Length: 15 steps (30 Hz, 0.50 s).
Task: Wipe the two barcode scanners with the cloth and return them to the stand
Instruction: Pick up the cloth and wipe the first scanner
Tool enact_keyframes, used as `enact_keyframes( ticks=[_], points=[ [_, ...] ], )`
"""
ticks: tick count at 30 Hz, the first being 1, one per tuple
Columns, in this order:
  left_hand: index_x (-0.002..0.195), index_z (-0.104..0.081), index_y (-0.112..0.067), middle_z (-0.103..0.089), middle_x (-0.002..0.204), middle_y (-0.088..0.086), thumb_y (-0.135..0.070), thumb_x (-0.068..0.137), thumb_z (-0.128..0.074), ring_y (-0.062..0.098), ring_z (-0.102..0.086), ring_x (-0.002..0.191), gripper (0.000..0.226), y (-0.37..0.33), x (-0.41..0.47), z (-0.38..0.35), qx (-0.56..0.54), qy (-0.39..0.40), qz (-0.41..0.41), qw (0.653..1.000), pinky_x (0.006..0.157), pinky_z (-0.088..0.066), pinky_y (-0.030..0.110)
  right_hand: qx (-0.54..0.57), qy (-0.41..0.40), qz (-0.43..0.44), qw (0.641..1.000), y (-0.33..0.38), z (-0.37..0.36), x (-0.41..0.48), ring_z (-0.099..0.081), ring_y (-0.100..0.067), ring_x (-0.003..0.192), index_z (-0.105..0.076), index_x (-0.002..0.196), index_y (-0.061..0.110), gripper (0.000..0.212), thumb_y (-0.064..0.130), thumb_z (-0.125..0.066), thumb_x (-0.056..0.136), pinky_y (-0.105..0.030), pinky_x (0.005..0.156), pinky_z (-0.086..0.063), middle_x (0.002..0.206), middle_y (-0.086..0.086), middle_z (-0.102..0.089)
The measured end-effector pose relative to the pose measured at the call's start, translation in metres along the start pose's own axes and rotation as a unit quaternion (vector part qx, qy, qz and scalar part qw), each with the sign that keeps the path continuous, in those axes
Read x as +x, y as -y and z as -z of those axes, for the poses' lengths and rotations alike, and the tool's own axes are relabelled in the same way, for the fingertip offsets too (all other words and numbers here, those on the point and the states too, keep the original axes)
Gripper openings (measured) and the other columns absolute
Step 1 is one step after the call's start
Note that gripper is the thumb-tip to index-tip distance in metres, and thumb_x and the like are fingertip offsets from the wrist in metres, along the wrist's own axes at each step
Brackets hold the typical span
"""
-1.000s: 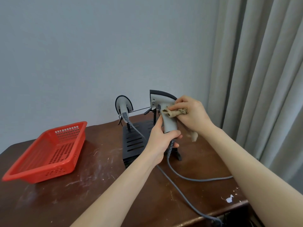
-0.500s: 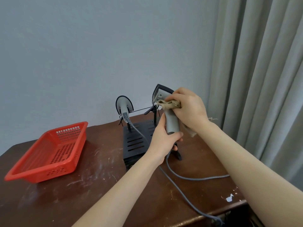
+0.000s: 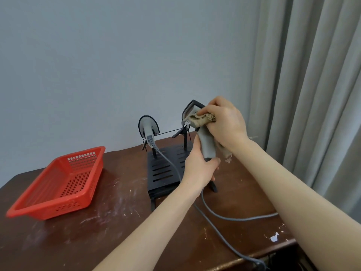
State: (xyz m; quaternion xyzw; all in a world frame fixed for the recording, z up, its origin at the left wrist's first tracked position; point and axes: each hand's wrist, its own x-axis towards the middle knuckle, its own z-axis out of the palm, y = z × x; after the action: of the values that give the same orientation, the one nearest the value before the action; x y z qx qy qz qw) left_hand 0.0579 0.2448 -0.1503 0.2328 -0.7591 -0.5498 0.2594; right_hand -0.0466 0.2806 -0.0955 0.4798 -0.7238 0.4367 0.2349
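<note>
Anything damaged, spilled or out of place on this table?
Only wear: the table has whitish scuffs across its top and a chipped pale patch near its front right edge. The cloth is frayed. Nothing spilled.

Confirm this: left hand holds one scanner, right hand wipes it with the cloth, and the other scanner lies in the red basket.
Not quite. The head view shows the other scanner sitting on the black stand, not in the red basket. The rest is right.
</note>
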Motion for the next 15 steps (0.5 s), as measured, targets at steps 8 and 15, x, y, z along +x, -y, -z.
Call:
enact_keyframes(
  ticks=[8, 15],
  points=[
    [0.147, -0.023, -0.037, -0.062, 0.097, 0.005, -0.006, 0.084, -0.06, 0.031, -0.059, 0.066, 0.079, -0.001, 0.001, 0.007, 0.011, 0.008, -0.013, 1.0, 0.046, -0.048, 0.028, 0.058, 0.037, -0.046, 0.997, -0.013, 0.002, -0.005, -0.053, -0.018, 0.082, -0.074, 0.09, 0.021, 0.022, 0.004, -0.064, 0.079, -0.025, 0.067, -0.034, 0.092, 0.004, -0.056],
    [0.136, -0.04, -0.027, -0.064, 0.095, 0.004, 0.002, 0.08, -0.059, 0.032, -0.055, 0.062, 0.065, 0.002, 0.005, 0.014, -0.031, 0.006, -0.001, 1.0, 0.05, -0.047, 0.031, 0.165, 0.151, -0.028, 0.974, -0.006, 0.007, -0.03, -0.056, -0.01, 0.076, -0.075, 0.076, 0.021, 0.013, 0.011, -0.068, 0.074, -0.028, 0.071, -0.044, 0.081, 0.013, -0.06]
  ],
)
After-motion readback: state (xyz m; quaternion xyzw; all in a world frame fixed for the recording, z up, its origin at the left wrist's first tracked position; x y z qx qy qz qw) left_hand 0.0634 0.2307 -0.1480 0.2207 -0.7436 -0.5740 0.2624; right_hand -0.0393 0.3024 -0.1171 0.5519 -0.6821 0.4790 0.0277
